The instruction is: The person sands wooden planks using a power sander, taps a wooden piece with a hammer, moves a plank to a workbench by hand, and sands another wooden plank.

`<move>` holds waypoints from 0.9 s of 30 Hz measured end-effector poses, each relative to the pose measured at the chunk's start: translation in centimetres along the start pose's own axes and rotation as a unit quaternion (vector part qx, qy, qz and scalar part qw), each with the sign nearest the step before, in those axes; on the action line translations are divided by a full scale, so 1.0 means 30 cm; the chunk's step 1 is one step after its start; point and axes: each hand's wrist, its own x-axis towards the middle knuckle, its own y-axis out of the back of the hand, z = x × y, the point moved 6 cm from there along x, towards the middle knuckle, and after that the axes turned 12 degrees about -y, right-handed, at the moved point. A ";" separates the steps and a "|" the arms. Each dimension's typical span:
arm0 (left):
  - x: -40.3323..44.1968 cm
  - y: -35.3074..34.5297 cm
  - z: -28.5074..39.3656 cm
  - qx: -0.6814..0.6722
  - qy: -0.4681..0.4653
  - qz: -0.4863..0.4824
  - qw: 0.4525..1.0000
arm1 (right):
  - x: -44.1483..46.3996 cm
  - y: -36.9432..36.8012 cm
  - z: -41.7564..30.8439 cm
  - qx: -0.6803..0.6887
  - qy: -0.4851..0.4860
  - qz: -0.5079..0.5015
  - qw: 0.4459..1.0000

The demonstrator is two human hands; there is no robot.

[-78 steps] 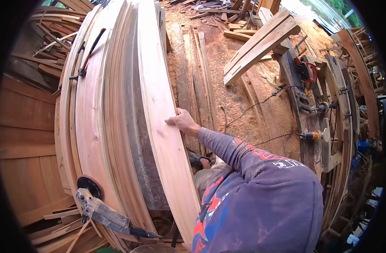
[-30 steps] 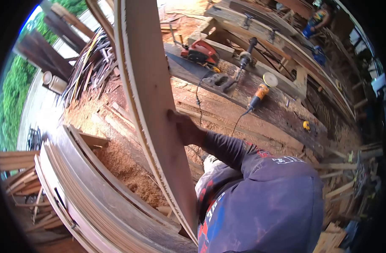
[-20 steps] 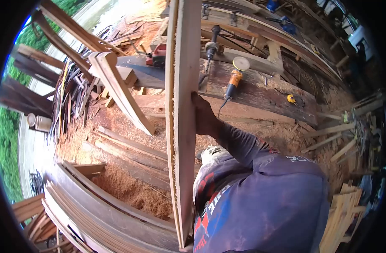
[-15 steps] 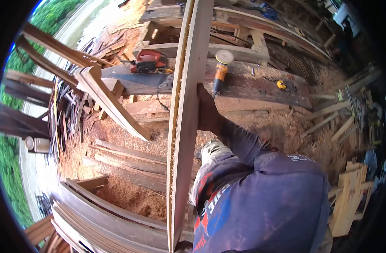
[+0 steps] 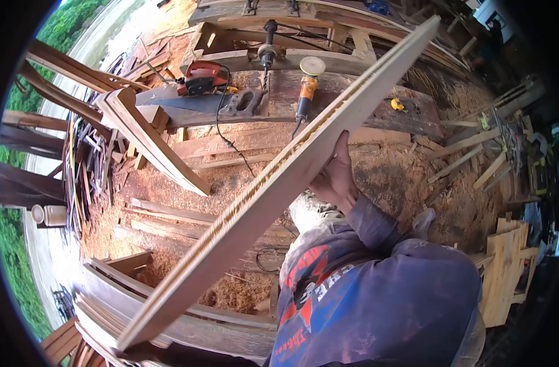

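Observation:
A long, pale wooden board (image 5: 279, 188) lies diagonally across the head view, with a rough, splintery groove along its edge. My right hand (image 5: 335, 177) grips it near the middle from the right side, thumb up along the face and the other fingers partly hidden behind. At the lower left end, my left hand (image 5: 139, 352) is closed around the board, dark and partly cut off by the frame. Beyond the board, an orange angle grinder with a round pad (image 5: 307, 92) lies on a plank.
A drill (image 5: 267, 52), a red power tool (image 5: 203, 78), a handsaw (image 5: 242, 103) and a yellow tape measure (image 5: 397, 104) lie behind. A curved timber (image 5: 151, 144) juts in from the left. Stacked boards (image 5: 187, 330) stand lower left. Sawdust (image 5: 389, 168) covers the ground.
The board has swung from nearly upright to a diagonal slant, top to the right and lower end to the left. Both hands moved with it. The drill has come into view.

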 end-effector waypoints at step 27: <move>0.577 -2.970 0.560 0.287 -0.366 -0.310 0.829 | 1.635 0.163 -0.956 0.052 0.142 0.139 0.979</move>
